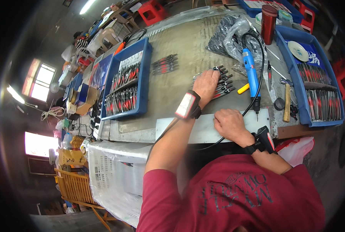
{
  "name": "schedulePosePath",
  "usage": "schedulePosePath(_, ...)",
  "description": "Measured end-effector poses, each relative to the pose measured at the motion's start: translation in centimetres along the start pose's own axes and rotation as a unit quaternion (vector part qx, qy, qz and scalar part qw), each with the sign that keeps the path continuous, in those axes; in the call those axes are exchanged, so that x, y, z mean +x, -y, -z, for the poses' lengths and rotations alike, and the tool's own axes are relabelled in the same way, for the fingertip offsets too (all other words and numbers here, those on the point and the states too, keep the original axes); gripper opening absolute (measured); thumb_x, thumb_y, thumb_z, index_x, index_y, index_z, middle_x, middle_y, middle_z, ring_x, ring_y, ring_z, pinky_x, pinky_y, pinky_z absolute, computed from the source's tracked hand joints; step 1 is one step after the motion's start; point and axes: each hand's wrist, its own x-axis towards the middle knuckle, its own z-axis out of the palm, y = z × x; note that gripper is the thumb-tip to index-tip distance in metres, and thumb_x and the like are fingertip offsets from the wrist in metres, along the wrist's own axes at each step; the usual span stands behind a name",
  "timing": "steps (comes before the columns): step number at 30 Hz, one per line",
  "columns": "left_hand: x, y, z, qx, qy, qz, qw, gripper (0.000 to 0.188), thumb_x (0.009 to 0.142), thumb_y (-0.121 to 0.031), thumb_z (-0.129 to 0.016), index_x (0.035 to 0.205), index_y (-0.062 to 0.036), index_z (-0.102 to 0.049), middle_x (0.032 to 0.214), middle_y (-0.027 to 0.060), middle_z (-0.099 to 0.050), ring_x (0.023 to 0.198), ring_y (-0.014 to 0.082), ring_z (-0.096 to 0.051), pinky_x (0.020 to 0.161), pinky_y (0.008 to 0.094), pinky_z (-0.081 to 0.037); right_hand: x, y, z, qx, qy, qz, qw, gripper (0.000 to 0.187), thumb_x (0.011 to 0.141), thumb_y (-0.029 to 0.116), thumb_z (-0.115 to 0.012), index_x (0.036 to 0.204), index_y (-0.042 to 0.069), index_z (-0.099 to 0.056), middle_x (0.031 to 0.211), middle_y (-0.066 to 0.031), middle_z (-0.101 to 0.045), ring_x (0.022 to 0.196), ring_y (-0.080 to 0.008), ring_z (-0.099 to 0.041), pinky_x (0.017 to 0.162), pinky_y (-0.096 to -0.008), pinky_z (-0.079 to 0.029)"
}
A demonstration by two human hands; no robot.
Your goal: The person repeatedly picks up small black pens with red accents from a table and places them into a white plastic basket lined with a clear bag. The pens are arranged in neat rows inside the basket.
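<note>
Nearest: my right hand (230,123) loosely curled over the flat white board (205,130) at the near edge of the brownish tabletop (166,93). Beyond, my left hand (206,84) lies over a row of slim black-and-red tools (224,91); whether pinching, cannot tell. Blue cylindrical electric screwdriver (251,71) crowds the right. Sliding room leftward, toward the blue plastic tray's wall (143,85).

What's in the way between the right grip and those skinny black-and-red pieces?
Nothing that I can see: only tabletop shows between the right grip and the black-and-red pieces. The left grip covers part of them, though.
</note>
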Motion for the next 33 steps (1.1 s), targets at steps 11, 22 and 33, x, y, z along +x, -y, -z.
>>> schedulePosePath(11,-10.4,5.0,21.6,-0.076,-0.293,0.078,0.95,0.022,0.083,-0.001,-0.061,0.104,0.0019,-0.055,0.088,0.0026,-0.058,0.077,0.0074,-0.055,0.067,0.0202,-0.045,0.1,0.0,-0.2,0.022,0.027,0.011,0.999,0.009,0.073,0.011,-0.058,0.07,0.005,-0.052,0.068,-0.0112,-0.054,0.066,-0.0315,-0.054,0.059,-0.042,-0.041)
schedulePosePath(22,-39.6,11.0,29.1,0.061,-0.351,0.542,0.761,0.02,0.069,-0.016,-0.064,0.076,0.0015,-0.059,0.059,0.0006,-0.052,0.056,0.007,-0.047,0.054,0.0223,-0.041,0.0,0.0,-0.3,0.035,0.083,-0.009,0.996,0.01,0.078,0.011,-0.057,0.075,0.003,-0.052,0.07,-0.0125,-0.051,0.065,-0.0313,-0.051,0.059,-0.0384,-0.04)
schedulePosePath(33,-55.7,17.6,15.9,-0.085,-0.428,0.772,0.463,0.014,0.068,-0.008,-0.058,0.062,0.0041,-0.057,0.051,0.0122,-0.055,0.04,0.0204,-0.055,0.039,0.0311,-0.042,-0.2,-0.9,-0.8,0.026,0.107,-0.015,0.994,0.016,0.084,0.011,-0.055,0.076,-0.001,-0.049,0.067,-0.0114,-0.046,0.059,-0.0249,-0.044,0.055,-0.0341,-0.037)
